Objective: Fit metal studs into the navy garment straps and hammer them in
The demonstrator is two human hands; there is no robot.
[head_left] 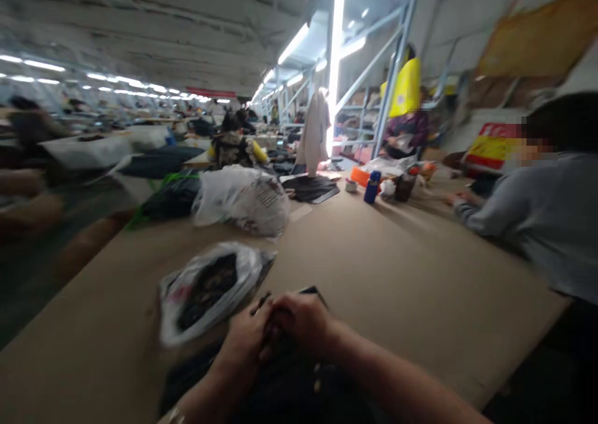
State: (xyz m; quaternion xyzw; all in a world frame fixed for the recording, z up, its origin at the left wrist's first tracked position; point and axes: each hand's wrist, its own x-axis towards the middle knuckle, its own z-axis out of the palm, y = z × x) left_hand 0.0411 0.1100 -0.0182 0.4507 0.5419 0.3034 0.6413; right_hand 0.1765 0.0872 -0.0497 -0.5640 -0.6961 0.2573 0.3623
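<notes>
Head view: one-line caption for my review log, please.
Both hands, left and right, meet over dark fabric on a brown table, beside a clear bag; a co-worker sits opposite.

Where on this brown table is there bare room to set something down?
The widest bare stretch of the table lies right of the hands, between the right hand and the seated co-worker's sleeve. It is crowded at the left hand with the plastic bag, and farther back around the white bag and blue bottle.
</notes>
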